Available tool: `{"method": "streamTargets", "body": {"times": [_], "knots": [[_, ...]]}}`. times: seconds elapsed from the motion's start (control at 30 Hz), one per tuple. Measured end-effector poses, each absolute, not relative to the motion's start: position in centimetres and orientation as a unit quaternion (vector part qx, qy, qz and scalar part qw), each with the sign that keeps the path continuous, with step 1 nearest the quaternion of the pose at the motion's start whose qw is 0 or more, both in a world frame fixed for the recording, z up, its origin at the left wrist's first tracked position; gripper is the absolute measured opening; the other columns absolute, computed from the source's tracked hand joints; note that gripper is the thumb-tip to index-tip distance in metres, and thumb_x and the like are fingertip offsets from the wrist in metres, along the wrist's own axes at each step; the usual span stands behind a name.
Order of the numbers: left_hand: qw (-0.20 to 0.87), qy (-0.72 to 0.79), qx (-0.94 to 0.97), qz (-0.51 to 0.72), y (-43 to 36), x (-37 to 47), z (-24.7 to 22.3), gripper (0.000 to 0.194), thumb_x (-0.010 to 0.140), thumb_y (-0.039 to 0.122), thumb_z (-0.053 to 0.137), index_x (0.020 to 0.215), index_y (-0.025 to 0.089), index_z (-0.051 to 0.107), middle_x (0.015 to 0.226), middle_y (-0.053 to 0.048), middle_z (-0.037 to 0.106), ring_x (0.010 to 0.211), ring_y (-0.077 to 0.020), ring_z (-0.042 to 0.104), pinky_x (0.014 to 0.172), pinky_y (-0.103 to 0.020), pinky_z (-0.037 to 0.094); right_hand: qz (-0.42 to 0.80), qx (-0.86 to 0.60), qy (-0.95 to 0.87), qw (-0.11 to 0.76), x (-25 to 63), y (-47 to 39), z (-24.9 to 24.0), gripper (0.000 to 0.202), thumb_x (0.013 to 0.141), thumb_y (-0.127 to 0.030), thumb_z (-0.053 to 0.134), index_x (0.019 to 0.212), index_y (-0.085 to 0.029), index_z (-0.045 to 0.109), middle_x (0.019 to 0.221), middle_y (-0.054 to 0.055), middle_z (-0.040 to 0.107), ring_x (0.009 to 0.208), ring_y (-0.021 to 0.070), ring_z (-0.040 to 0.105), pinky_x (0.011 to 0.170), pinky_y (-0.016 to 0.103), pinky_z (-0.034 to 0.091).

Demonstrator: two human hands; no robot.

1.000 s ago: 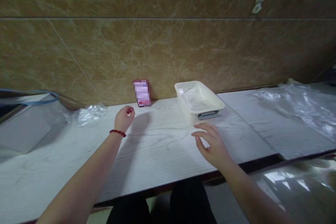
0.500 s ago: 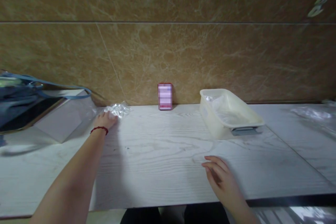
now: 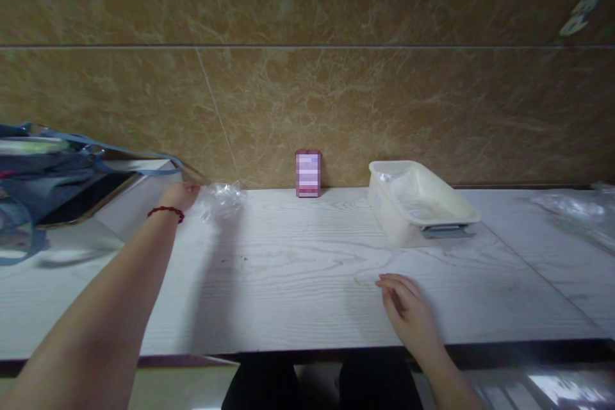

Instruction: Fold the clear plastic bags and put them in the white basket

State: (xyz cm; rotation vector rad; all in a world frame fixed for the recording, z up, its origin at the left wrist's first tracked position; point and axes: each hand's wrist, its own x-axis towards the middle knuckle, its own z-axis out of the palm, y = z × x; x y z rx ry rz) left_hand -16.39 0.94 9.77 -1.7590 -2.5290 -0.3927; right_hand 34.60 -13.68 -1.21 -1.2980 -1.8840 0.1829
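Left hand (image 3: 175,196) shifted toward the white box, right fingers drawn closer together

Since half a second ago, the left hand has gone farther left, up against the side of the white box (image 3: 129,206). Clear crumpled plastic (image 3: 221,200) lies on the tabletop (image 3: 298,272) right beside its fingers, near the wall (image 3: 288,96). The left grip is curled inward; whether it pinches the plastic or merely brushes it, I cannot tell. A red bracelet (image 3: 166,210) circles that wrist.

Over the near part of the tabletop, the right hand (image 3: 412,315) has its fingers bent and side by side. Its grip is nearly closed at the tips, thumb just beside the fingers with a gap behind them, and no object shows in it.

Beyond the right hand stands a cream tub (image 3: 391,218) with see-through film (image 3: 402,189) inside. A phone (image 3: 308,173) leans upright on the wall, between the plastic and the tub.
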Motion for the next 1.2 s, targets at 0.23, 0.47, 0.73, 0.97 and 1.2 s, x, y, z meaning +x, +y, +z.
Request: {"method": "streamTargets", "body": {"times": [0.23,0.47,0.73,0.97,1.2], "knots": [[0.069,-0.819,-0.564,-0.082,-2.6,-12.5,15.5,0.047,0.074,0.05,0.034,0.083,0.013,0.061,0.074,-0.008,0.06,0.067,-0.0173,0.05,0.056,-0.023,0.034,0.106,-0.52,-0.721,0.445,33.3,-13.3,0.0,0.016,0.077,-0.023,0.044,0.08,-0.019,0.058,0.085,0.005,0.06,0.085,0.017,0.055,0.077,0.034,0.045],[0.016,-0.729,-0.675,-0.109,-5.6,-3.5,18.1,0.044,0.074,0.052,0.035,0.068,0.015,0.06,0.045,0.0,0.048,0.045,-0.0121,0.044,0.045,-0.022,0.028,0.154,-0.437,-0.766,0.445,25.5,-11.8,7.2,0.03,0.075,-0.03,0.048,0.103,-0.02,0.05,0.103,0.006,0.055,0.097,0.018,0.049,0.081,0.034,0.042],[-0.203,-0.649,-0.709,-0.188,-8.3,2.4,17.6,0.046,0.071,0.058,0.035,0.067,0.018,0.057,0.042,0.003,0.04,0.036,-0.0097,0.038,0.037,-0.022,0.026,0.142,-0.422,-0.808,0.385,20.7,-8.6,11.6,0.051,0.071,-0.031,0.054,0.118,-0.018,0.038,0.112,0.009,0.05,0.1,0.0199,0.048,0.085,0.036,0.04],[-0.143,-0.591,-0.772,-0.189,-6.5,2.5,16.6,0.051,0.053,0.056,0.059,0.087,0.018,0.057,0.066,0.0,0.054,0.054,-0.0109,0.049,0.048,-0.021,0.036,0.272,-0.448,-0.791,0.316,21.6,-4.7,14.1,0.011,0.076,-0.02,0.047,0.079,-0.016,0.057,0.074,0.003,0.06,0.06,0.0124,0.057,0.051,0.026,0.049],[-0.139,-0.57,-0.783,-0.206,-4.4,4.6,15.3,0.083,0.043,0.046,0.07,0.117,0.021,0.04,0.104,-0.009,0.052,0.08,-0.0204,0.055,0.066,-0.03,0.044,0.328,-0.549,-0.737,0.22,21.7,-1.9,17.8,0.008,0.075,-0.014,0.049,0.072,-0.01,0.054,0.068,0.006,0.061,0.056,0.0134,0.06,0.053,0.028,0.05]]}}
